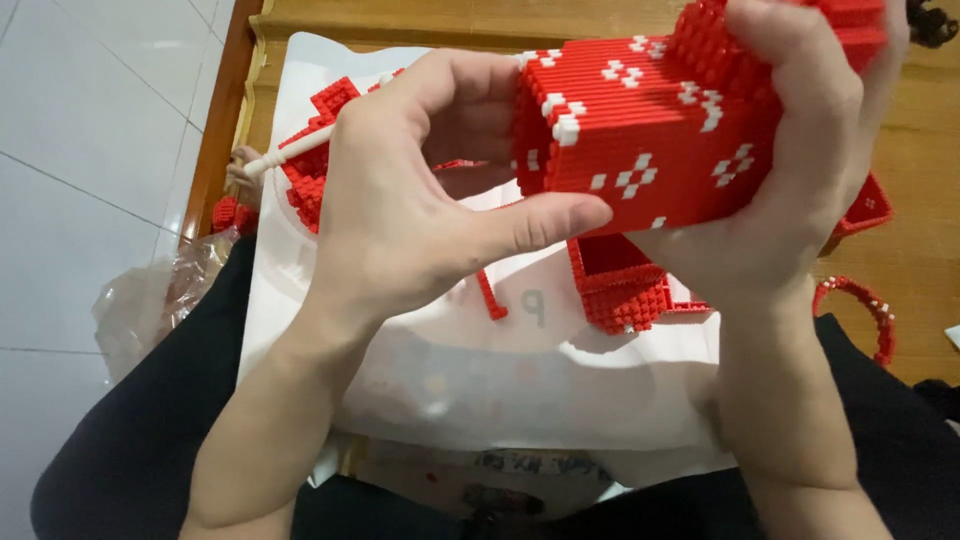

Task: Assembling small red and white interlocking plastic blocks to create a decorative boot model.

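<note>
Both my hands hold a large red block model [650, 130] built of tiny bricks, with white diamond patterns on its sides. My left hand [410, 200] grips its left end, thumb pressed along the lower edge and fingers curled over the top. My right hand [800, 150] wraps around its right side from above and below. A thin white stick [290, 150] pokes out to the left from behind my left hand. The model hangs above a white sheet [500, 380].
On the white sheet lie other red brick sections: one flat piece [315, 150] at the left, one boxy piece [625, 285] under the model. A red curved handle piece [865, 310] rests on the wooden surface [930, 200] at the right. A crumpled clear plastic bag [150, 300] sits at the left.
</note>
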